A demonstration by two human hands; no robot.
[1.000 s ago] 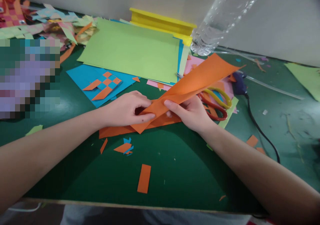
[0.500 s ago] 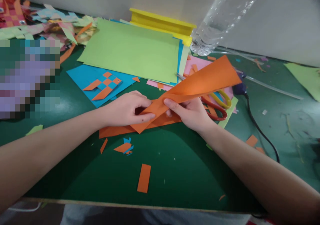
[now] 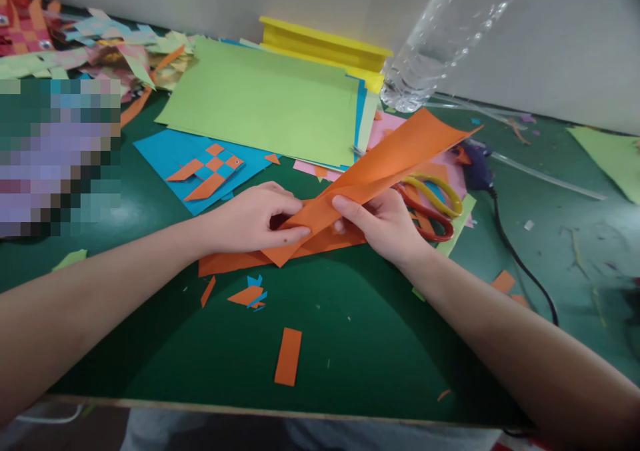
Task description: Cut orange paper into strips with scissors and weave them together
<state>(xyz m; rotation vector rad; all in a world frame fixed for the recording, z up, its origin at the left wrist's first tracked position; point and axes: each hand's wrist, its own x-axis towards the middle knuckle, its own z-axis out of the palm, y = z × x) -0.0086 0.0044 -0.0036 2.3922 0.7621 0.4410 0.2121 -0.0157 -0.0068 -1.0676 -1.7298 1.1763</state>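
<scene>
A sheet of orange paper [image 3: 385,154] slants up to the right, curled at its far end, held between both hands. My left hand [image 3: 255,217] is closed with thumb and fingers pinching its lower left end. Further along, my right hand [image 3: 387,221] grips it, thumb on top and fingers behind. Another piece of orange paper [image 3: 230,263] lies on the table beneath. Just beyond my right hand are scissors [image 3: 443,227] with red and yellow handles, their blades partly covered by the paper. A woven orange and blue paper fish [image 3: 215,167] rests on blue paper [image 3: 160,154].
Green sheets [image 3: 265,97] lie stacked at the back beside a folded yellow strip [image 3: 325,44]. A clear bottle [image 3: 425,57] stands behind. A dark corded tool [image 3: 477,167] sits at right. Orange scraps [image 3: 289,357] lie in front; paper strips [image 3: 120,47] are heaped back left.
The far end of the orange paper has turned and curled over toward the left. My right hand has shifted slightly right along it; my left hand stays in place.
</scene>
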